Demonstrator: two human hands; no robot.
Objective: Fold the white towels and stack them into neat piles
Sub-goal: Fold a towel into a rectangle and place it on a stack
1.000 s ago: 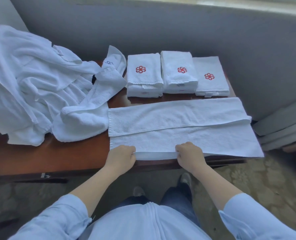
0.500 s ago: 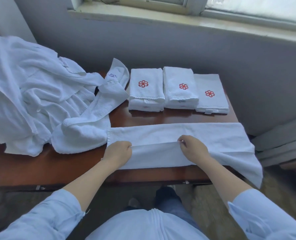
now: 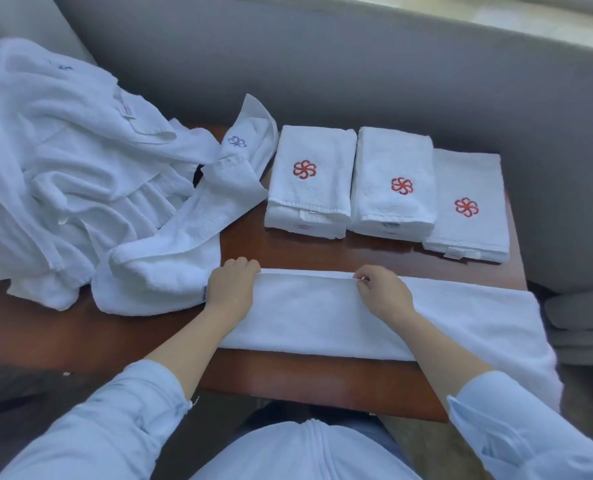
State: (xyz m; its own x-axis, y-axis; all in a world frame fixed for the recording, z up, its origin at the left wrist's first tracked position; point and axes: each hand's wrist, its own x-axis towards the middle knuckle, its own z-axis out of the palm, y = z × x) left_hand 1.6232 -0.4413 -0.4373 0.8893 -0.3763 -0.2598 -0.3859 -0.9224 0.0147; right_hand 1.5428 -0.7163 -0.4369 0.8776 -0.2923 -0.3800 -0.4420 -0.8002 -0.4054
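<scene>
A brown wooden table (image 3: 308, 252) carries the laundry. A heap of crumpled white linen (image 3: 63, 161) covers its left end. A long white towel (image 3: 322, 317), folded lengthwise into a band, lies along the near edge, and its right end droops over the table's right edge.

A person in pale blue sleeves reaches both forearms forward over the near edge. The left hand (image 3: 231, 289) sits at the band's left end, knuckles up, fingers curled over its far edge. The right hand (image 3: 383, 292) lies farther along, about mid-band, pinching that same far edge between thumb and fingers. Both hands grip the towel; the cloth between them lies flat.

Beyond the band, across a strip of bare wood, three piles of folded towels (image 3: 393, 157) stand side by side towards the far right corner, flanks touching. The rightmost is lower than the other two. Each top towel bears a red pinwheel-flower emblem (image 3: 304, 169).

A strip of cloth at the heap's far side shows a small blue embroidered mark (image 3: 236, 141), which cannot be read. The small tags (image 3: 455, 252) on the piles' near faces are too small to read.
</scene>
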